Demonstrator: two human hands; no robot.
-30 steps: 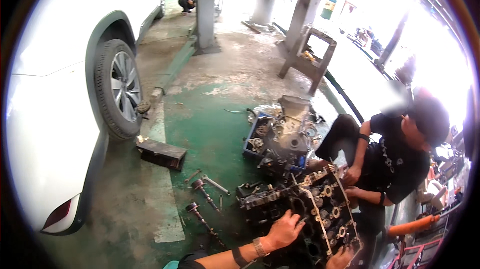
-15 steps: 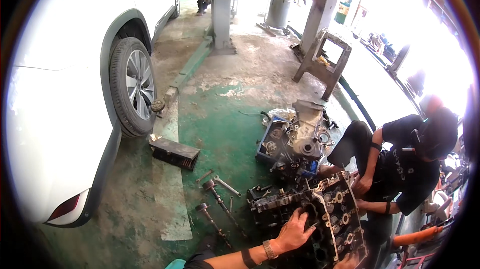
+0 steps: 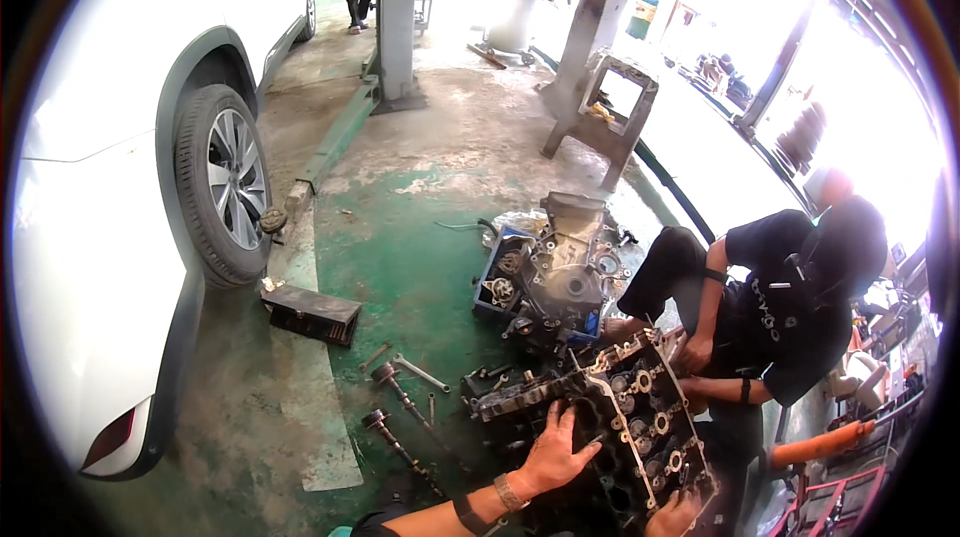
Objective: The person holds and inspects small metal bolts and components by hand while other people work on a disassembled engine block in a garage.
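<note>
My left hand (image 3: 560,452) rests on the dark engine block (image 3: 515,397) at lower centre, its fingers apart over an opening. At the bottom right, my right hand (image 3: 672,515), slightly blurred, has its fingers curled on the edge of the open engine part (image 3: 640,397) with round valve seats. A co-worker (image 3: 800,312) in black squats at the right, both hands by that part's far edge. Two camshafts (image 3: 402,392) lie left of the block, beside a combination wrench (image 3: 421,372).
Beyond lie a metal casing (image 3: 570,262) and blue crate (image 3: 490,277). At the left are a white car (image 3: 100,187) and dark metal box (image 3: 310,312). Lift posts (image 3: 398,17) and a stool (image 3: 625,117) stand behind, an orange cylinder (image 3: 820,445) at right.
The person in the background has gone from squatting to standing. The view has shifted slightly. My hands stay at the engine, with little change; the co-worker's head has tilted slightly.
</note>
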